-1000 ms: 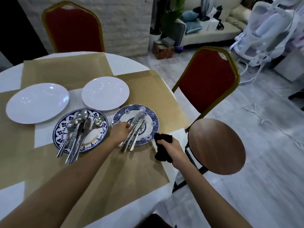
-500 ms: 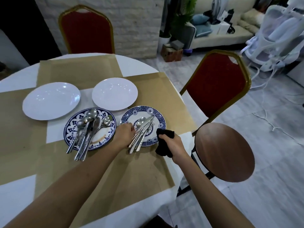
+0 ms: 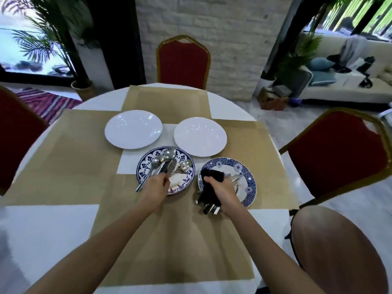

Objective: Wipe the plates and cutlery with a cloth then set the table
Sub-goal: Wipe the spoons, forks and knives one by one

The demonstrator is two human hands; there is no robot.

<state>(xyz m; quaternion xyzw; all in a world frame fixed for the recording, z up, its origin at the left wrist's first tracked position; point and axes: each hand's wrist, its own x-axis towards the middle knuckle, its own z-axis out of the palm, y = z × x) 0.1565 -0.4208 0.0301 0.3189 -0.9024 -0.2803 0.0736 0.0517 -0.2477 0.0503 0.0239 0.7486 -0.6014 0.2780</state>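
I wipe lengthwise: right grip (image 3: 220,187) clamps black cloth (image 3: 209,188) round steel cutlery (image 3: 235,177) on the small blue-rimmed plate (image 3: 249,181); left grip (image 3: 156,184) pinches silver spoons (image 3: 169,153) beside it.

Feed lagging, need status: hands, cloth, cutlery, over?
Left hand grips silver cutlery on large blue-patterned plate. Right hand holds black cloth over second cutlery bundle on small blue-patterned plate. Two white plates beyond, clear of hands.

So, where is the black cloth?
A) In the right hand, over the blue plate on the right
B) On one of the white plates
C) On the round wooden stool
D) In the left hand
A: the right hand grips the black cloth over the right blue-patterned plate.
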